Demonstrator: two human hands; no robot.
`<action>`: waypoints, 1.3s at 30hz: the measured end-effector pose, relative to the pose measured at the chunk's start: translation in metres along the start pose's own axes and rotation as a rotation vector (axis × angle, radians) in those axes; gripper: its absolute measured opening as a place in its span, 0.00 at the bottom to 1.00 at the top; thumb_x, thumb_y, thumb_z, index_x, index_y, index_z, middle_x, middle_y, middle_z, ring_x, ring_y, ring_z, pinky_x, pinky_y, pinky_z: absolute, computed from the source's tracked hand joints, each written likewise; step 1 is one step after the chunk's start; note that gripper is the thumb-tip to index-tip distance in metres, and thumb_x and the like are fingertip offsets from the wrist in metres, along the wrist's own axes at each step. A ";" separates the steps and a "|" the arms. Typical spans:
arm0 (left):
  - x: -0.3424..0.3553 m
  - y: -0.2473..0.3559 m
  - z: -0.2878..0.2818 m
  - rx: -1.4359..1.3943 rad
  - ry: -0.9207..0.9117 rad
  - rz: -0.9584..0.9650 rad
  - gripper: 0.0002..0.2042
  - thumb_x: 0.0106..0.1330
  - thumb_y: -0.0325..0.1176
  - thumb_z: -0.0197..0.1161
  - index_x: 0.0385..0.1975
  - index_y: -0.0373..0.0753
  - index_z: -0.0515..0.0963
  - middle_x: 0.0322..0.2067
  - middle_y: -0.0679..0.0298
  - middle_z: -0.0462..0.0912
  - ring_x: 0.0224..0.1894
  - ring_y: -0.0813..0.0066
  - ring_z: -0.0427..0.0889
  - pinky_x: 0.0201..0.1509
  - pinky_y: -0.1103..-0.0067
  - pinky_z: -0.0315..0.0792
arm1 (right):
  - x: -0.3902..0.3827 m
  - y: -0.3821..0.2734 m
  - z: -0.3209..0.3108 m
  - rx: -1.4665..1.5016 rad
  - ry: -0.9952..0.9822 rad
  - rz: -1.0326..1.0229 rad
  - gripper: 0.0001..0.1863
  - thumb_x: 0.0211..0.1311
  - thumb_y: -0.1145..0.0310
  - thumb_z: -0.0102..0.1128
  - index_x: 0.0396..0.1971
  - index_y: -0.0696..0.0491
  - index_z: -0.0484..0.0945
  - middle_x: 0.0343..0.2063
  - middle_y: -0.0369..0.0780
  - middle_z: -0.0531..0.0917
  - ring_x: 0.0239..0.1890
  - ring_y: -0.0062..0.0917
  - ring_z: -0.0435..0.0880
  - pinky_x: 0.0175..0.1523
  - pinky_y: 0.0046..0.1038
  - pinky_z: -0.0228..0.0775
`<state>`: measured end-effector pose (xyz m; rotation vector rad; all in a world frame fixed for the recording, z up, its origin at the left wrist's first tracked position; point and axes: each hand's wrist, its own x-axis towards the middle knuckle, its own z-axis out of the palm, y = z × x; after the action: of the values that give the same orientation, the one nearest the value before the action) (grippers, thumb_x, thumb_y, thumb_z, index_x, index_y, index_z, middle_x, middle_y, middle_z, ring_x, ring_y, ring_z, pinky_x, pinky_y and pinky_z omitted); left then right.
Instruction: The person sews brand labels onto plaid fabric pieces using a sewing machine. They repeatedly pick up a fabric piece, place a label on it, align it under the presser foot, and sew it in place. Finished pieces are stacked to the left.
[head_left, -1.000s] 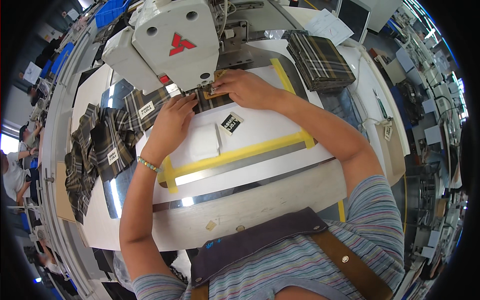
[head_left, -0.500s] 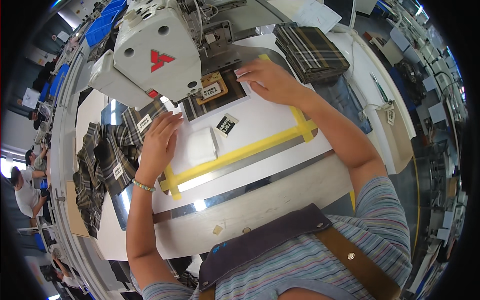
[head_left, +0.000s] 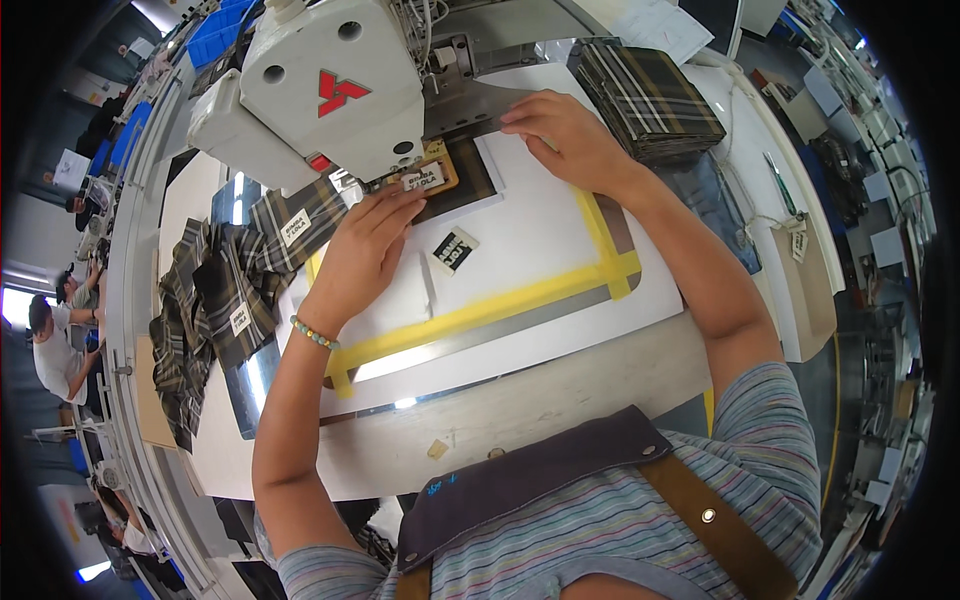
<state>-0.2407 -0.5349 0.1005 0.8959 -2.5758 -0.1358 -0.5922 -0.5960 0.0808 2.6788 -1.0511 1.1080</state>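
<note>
Both hands have slid forward: left hand (head_left: 362,250) lies flat, fingers extended, on the dark plaid fabric piece (head_left: 470,180) beneath the white sewing machine (head_left: 320,90); right hand (head_left: 565,140), seemingly open, presses its far edge.

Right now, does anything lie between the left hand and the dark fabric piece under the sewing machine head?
Nothing visible does. The left hand already has its fingertips at the dark fabric piece; the loose black label lies beside it, to the right.

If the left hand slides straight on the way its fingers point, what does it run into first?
The left hand points up and to the right. Its fingertips already sit at the small tan label on the dark fabric piece. Straight beyond, probably the white sewing machine head, though depth is unclear.
</note>
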 end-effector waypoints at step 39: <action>0.010 -0.026 0.001 -0.035 -0.151 -0.105 0.21 0.76 0.32 0.63 0.68 0.39 0.79 0.69 0.58 0.79 0.63 0.55 0.76 0.71 0.66 0.67 | 0.000 -0.008 0.001 0.038 -0.066 0.056 0.11 0.66 0.76 0.61 0.43 0.57 0.90 0.46 0.42 0.89 0.55 0.39 0.84 0.64 0.41 0.75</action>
<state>-0.2332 -0.5619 0.0972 1.0445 -2.6548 -0.2879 -0.5869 -0.5898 0.0818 2.7500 -1.1333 1.0658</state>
